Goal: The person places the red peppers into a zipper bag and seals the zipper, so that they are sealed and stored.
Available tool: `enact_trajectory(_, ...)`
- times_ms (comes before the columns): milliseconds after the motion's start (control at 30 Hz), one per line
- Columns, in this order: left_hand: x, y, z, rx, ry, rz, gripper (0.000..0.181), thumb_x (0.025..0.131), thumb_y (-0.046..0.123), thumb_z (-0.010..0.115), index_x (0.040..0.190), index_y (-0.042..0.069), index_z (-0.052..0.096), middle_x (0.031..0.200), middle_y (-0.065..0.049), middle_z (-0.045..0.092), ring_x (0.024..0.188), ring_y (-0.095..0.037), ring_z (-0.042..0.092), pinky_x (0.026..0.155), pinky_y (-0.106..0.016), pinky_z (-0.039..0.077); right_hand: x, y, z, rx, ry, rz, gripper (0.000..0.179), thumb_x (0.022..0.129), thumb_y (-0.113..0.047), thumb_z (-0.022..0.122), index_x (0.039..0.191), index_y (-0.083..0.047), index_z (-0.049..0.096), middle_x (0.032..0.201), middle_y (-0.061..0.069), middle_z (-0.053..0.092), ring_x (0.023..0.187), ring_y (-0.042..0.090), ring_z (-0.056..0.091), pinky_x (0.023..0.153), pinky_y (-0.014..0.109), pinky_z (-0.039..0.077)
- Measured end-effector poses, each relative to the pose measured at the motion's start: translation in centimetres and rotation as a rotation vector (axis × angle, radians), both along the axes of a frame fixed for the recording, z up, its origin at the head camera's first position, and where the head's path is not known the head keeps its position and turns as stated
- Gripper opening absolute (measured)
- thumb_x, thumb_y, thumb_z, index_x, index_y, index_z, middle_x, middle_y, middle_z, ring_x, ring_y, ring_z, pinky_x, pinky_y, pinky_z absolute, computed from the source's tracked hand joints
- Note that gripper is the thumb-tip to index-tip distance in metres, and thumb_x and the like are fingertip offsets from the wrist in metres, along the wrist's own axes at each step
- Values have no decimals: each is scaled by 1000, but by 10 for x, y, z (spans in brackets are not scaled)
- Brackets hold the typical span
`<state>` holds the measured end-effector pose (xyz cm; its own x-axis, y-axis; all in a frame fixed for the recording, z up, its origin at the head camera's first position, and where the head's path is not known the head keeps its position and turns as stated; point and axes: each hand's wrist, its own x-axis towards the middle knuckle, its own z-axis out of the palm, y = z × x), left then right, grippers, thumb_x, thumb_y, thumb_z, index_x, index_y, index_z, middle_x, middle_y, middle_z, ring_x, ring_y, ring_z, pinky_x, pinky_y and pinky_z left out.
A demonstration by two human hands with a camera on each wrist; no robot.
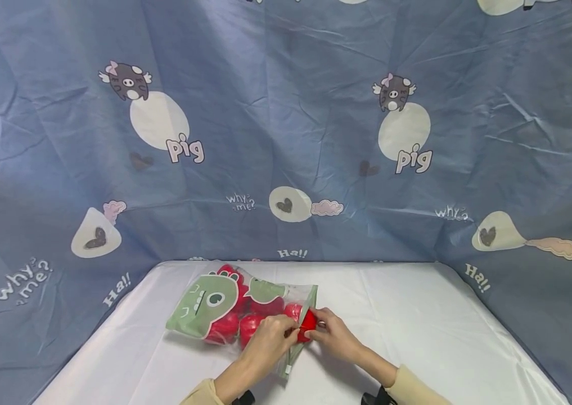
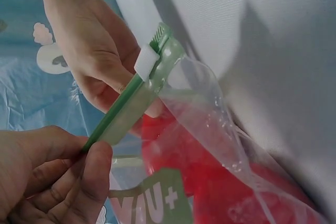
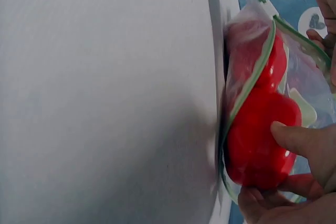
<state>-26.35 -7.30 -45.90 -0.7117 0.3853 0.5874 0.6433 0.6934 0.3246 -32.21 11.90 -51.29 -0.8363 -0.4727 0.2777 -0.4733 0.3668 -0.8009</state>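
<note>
A clear zip bag (image 1: 192, 315) with a green cartoon monster print lies on the white table, several red fruits inside it. My left hand (image 1: 268, 340) pinches the green zip edge (image 2: 118, 106) of its mouth between thumb and fingers. A white slider (image 2: 146, 62) sits near one end of that edge. With thumb on one side and fingers on the other, my right hand (image 1: 337, 338) grips a glossy red, lobed fruit (image 3: 265, 140) in the open mouth. Another red fruit (image 3: 275, 64) lies close beside it in the bag.
White cloth covers the table (image 1: 417, 320), which reaches out on both sides of the bag. Behind it hangs a blue curtain (image 1: 286, 129) with pig prints, which also runs along the table's left and right sides.
</note>
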Motion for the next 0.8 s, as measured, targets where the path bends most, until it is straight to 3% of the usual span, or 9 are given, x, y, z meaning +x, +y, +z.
enact_trajectory(267, -1, 0, -1, 1, -20, -5, 6, 79, 3, 74, 75, 6, 70, 69, 3, 67, 63, 0, 53, 57, -14, 45, 0, 5, -2, -62, -52, 54, 53, 89, -7, 65, 135, 6, 42, 130, 25, 54, 123, 40, 51, 100, 43, 44)
enact_trajectory(400, 0, -1, 0, 0, -37, 2, 5, 80, 4, 74, 76, 7, 71, 69, 3, 67, 61, 2, 50, 57, -14, 45, -1, 3, -1, -58, -24, 41, 51, 89, -8, 66, 133, 7, 45, 130, 23, 54, 122, 39, 52, 100, 44, 44)
enact_trajectory(600, 0, 0, 0, 0, -19, -1, 10, 79, 5, 75, 72, 8, 68, 67, 3, 64, 61, 0, 48, 56, -13, 42, 1, -4, 0, -55, 15, -89, 52, 85, -13, 73, 128, 7, 52, 121, 20, 60, 112, 35, 58, 94, 44, 48)
enact_trajectory(800, 1, 0, 1, -4, 1, -13, 5, 79, 4, 76, 77, 6, 72, 72, 1, 68, 65, -3, 59, 57, -13, 45, -1, -11, -2, -50, 29, -262, 49, 77, -18, 80, 116, 3, 58, 102, 11, 67, 93, 23, 63, 81, 34, 54)
